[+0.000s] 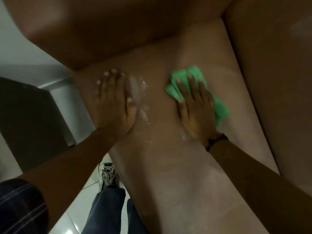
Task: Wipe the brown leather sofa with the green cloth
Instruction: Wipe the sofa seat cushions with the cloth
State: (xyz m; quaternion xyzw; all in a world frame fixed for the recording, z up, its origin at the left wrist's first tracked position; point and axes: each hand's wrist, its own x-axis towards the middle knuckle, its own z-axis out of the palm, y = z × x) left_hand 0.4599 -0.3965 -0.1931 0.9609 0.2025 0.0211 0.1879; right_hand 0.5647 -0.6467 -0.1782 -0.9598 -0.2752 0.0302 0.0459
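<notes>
My right hand (194, 105) lies flat, fingers spread, pressing the green cloth (197, 92) down on the seat cushion of the brown leather sofa (177, 174). I am not clutching the cloth; the palm and fingers pin it against the leather, and folded layers stick out ahead of my fingertips and off to the right of my wrist. My left hand (113, 103) is open too, palm down on the same cushion near its left edge, holding nothing, and I judge it is bracing me as I lean in.

The cloth looks soft, thin and light, bunched into a loose pad. It will go wherever my palm drags it, but a limp cloth like this tends to roll or slip out from under a flat hand, so I would keep pressure over its middle and tuck the loose right-hand flap under my palm.

The leather looks smooth and firm with some give. Between my hands there are whitish streaks and droplets (143, 105), probably cleaner or moisture, so that patch should be slick. Pressing evenly matters more than force.

That wet strip sits just left of the cloth, so I reckon sweeping leftward across it comes next.
</notes>
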